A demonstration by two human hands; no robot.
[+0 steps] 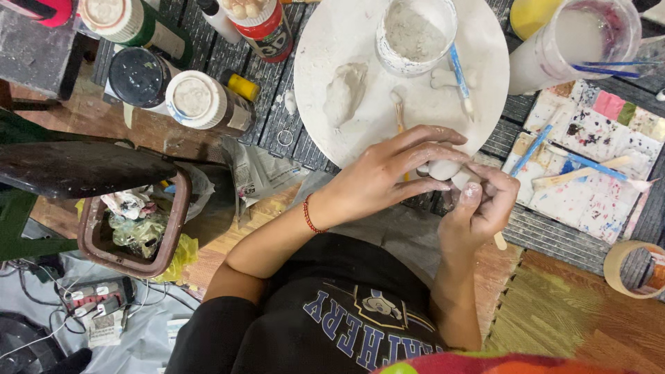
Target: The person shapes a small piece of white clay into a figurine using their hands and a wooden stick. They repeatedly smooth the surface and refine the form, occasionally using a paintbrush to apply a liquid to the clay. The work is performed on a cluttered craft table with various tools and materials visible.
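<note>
Both hands close around a small white clay piece [443,168]: the left hand [395,173] curls its grip over the top, the right hand [485,201] pinches it from below with clay-smeared fingertips. The piece sits between them, just off the near edge of the round white board [332,41]. On the board lie a clay-filled tub [415,31], a flattened clay lump [344,93] and a blue-handled brush [460,76]. A paint-stained palette [596,159] lies to the right on the desk.
</note>
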